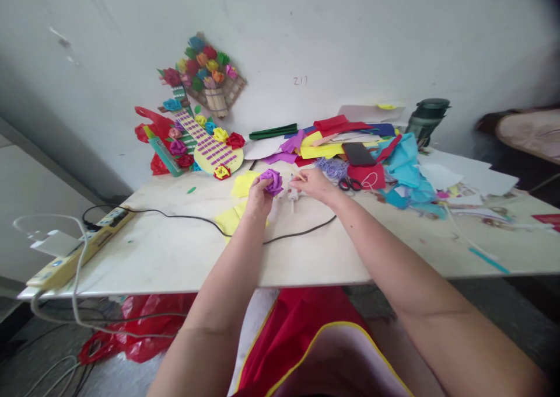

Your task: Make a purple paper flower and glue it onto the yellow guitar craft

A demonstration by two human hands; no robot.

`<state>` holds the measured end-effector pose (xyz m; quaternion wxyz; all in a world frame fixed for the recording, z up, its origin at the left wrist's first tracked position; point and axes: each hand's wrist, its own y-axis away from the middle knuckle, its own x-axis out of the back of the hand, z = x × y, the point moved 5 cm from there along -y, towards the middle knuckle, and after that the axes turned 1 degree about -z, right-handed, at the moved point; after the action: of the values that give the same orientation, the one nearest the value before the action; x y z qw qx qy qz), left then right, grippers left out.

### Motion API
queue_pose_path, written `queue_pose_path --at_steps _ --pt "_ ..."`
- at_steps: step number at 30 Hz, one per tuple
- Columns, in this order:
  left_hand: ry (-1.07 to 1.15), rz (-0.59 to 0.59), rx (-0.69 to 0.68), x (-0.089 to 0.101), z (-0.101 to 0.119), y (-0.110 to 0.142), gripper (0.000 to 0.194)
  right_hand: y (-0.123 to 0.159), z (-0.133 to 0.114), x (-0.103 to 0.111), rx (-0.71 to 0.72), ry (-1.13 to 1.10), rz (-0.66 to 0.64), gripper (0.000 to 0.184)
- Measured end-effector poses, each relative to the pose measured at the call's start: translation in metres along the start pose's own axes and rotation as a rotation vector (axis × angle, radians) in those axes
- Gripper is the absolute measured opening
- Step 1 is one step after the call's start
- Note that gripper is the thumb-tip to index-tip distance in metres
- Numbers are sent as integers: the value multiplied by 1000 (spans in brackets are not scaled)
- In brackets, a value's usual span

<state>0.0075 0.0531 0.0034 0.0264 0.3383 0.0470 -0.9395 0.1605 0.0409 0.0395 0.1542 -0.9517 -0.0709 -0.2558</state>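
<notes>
A purple paper flower (272,182) is held in my left hand (261,197), its fingers closed around the base. My right hand (317,185) pinches a short, thin, tan stick (301,178) between thumb and fingers. Between the two hands stands a small whitish glue gun (293,195), its tip close to the stick; whether they touch I cannot tell. Yellow paper (243,184) lies on the table beside and under my left forearm.
A black cord (196,217) crosses the table (175,257). Scissors (350,184), a phone (359,154), purple shredded strips (331,167) and coloured paper (326,150) lie right. A flower-decked paper guitar (216,155) leans at the wall. A power strip (87,248) sits left, a green bottle (426,121) back right.
</notes>
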Motion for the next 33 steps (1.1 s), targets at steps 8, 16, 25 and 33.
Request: queue_pose_path --at_steps 8,16,25,33 --pt "108 47 48 -6 -6 3 14 0 -1 -10 16 112 20 12" --pt "145 82 37 -8 -8 3 15 -2 1 -8 -7 174 57 14" --pt "151 89 -10 -6 -7 2 18 1 2 -5 -38 0 51 31" --pt "167 68 0 -11 -13 4 9 4 1 -12 -47 -7 8 56"
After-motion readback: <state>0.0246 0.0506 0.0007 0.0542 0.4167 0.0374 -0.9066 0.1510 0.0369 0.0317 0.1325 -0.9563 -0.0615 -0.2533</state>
